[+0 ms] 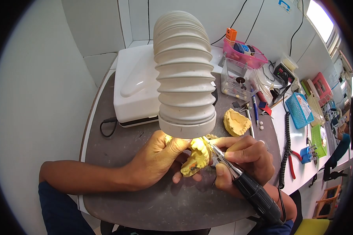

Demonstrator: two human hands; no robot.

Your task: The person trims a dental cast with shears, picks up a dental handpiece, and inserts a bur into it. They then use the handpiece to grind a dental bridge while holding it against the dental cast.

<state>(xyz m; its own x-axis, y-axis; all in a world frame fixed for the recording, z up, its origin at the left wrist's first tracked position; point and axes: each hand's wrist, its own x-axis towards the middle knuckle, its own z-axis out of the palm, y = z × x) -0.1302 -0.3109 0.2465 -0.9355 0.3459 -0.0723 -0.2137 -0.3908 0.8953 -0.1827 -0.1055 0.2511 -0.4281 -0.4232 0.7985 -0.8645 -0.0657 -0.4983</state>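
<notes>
My left hand (155, 158) is closed round a yellow dental model (198, 156), its thumb along the top edge and fingertips showing underneath. The model has a row of teeth and a dark patch near its lower end. In my right hand (249, 158) is a rotary handpiece (259, 196) with a black body and a metal nose, gripped like a pen. Its tip meets or nearly meets the model's right side; the exact contact is too small to tell. A ribbed white extraction hose (184, 70) hangs just above, hiding part of the model's top.
A second dental model (236, 122) lies right of the hose mouth. Behind it are a clear box of small tools (235, 80) and a pink basket (249, 58). A white machine (137, 86) stands at back left. Red pliers (292, 166) and a coiled cord (285, 152) lie at right.
</notes>
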